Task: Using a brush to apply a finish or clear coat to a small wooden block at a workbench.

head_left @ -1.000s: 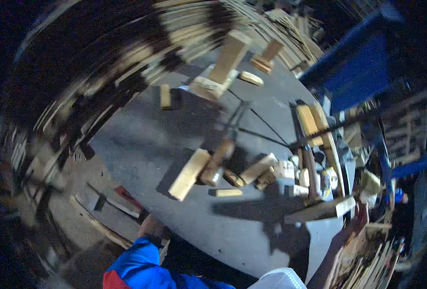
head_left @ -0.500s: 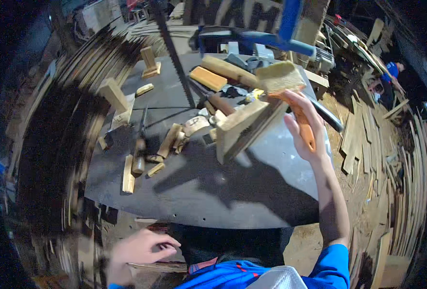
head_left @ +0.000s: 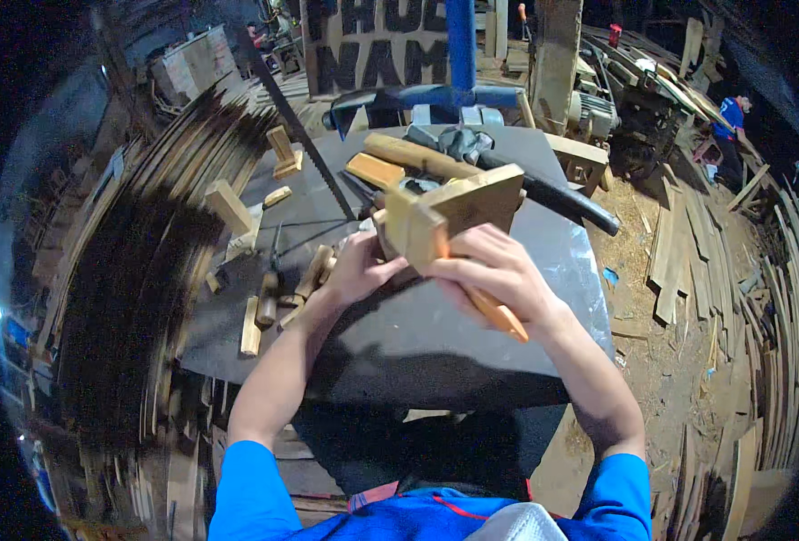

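Note:
My right hand is closed round the orange handle of a wide paintbrush, its pale bristles pointing up and away to the left. Just behind the bristles, a tilted wooden piece with a light edge and a darker broad face stands over the metal table. My left hand is bent around the near left end of that wooden piece; the brush hides part of the hold. Left of this hand lie small wood offcuts and a tool with a wooden handle.
A toothed saw blade rises at the far left of the table. Farther back are a yellow-orange block, a round wooden bar and a dark tube. Stacked planks line the left; a person is at the far right.
My left hand has come up from below the table edge to the wooden piece. My right hand has brought the brush down and left; the wooden piece is turned.

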The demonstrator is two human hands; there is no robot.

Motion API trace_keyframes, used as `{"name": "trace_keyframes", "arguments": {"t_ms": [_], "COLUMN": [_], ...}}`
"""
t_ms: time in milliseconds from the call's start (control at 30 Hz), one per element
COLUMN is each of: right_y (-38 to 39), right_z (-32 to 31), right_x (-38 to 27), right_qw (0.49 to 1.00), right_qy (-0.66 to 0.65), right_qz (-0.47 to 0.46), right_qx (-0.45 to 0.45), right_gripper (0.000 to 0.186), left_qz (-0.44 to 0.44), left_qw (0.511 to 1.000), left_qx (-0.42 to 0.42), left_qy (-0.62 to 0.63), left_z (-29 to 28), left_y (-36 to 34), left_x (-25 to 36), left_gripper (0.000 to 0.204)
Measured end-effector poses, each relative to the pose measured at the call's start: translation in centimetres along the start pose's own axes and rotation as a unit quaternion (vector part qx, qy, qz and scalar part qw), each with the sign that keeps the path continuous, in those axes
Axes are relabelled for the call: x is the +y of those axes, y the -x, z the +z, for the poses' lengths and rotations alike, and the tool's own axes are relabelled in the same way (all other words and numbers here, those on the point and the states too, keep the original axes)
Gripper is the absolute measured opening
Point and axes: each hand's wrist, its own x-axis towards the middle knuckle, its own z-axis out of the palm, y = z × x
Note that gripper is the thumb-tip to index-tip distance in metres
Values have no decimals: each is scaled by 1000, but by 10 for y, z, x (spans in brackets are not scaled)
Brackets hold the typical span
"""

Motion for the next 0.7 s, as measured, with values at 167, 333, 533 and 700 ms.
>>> {"name": "trace_keyframes", "arguments": {"t_ms": [167, 333, 533, 700], "right_y": [27, 39, 9, 8], "right_z": [-37, -53, 3, 22], "right_x": [35, 50, 13, -11], "right_qw": [990, 926, 987, 989], "right_qy": [14, 223, 64, -17], "right_qz": [140, 230, 132, 141], "right_qx": [24, 201, 58, -36], "right_gripper": [7, 5, 19, 26], "left_qz": [-80, -82, -125, -81], "left_qw": [989, 992, 990, 986], "left_qx": [-11, 5, -9, -104], "left_qy": [122, 98, 58, 106], "left_z": [2, 8, -9, -9], "left_y": [-11, -17, -7, -11], "left_x": [0, 7, -10, -14], "left_gripper": [45, 46, 51, 65]}}
